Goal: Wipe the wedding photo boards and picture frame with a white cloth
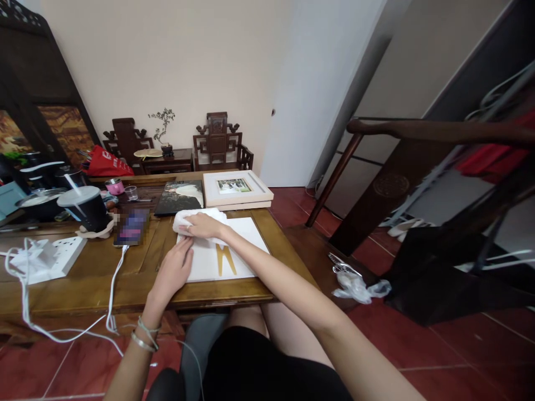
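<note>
A flat white board [246,236] lies on the wooden table near its front right corner. A gold shape with two legs [226,260] shows on its surface; I cannot tell whether it is printed or laid on. My right hand [204,225] presses a bunched white cloth [215,213] onto the board's far left part, with the fingers over the cloth. My left hand [178,264] rests along the board's left edge, its fingers stretched out towards the cloth and holding nothing. My right forearm hides part of the board.
Behind the board are a dark photo panel [180,197] and stacked light frames [237,189]. To the left are a phone [132,227] on a cable, a lidded cup [84,207] and a power strip [62,259]. A wooden chair [376,184] stands right.
</note>
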`<state>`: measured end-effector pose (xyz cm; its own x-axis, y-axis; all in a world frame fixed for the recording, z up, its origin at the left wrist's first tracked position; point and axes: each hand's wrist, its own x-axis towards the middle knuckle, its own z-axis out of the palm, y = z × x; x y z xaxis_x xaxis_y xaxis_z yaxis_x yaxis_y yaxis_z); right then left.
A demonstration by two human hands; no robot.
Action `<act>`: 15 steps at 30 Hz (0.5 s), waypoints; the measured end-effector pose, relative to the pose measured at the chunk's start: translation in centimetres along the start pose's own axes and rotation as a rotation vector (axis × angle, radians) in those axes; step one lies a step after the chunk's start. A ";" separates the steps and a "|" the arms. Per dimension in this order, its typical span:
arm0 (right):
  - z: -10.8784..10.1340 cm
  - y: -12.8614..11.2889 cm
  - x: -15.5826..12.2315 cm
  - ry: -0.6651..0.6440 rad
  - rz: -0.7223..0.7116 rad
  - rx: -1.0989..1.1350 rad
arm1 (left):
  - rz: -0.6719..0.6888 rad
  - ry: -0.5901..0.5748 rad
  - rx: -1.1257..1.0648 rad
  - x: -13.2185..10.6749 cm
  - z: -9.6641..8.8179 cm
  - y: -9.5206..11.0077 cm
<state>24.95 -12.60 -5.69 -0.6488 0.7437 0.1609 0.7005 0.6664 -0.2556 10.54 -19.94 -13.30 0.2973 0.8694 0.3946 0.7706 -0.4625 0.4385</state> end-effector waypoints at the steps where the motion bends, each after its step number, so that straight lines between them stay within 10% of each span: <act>1: -0.1 0.3 0.0 0.000 0.013 0.008 | -0.001 -0.001 0.008 0.0 0.0 0.0; 10: -2.1 6.9 -6.2 0.020 0.216 0.017 | -0.023 0.002 -0.006 -0.2 0.2 -0.3; 15: -1.2 5.9 -11.9 0.030 0.245 -0.049 | -0.046 -0.004 -0.068 -0.1 0.3 -0.4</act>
<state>37.14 -17.48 -7.98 -0.4497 0.8839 0.1280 0.8496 0.4676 -0.2439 10.32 -19.78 -13.77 0.2646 0.8906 0.3699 0.7432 -0.4328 0.5103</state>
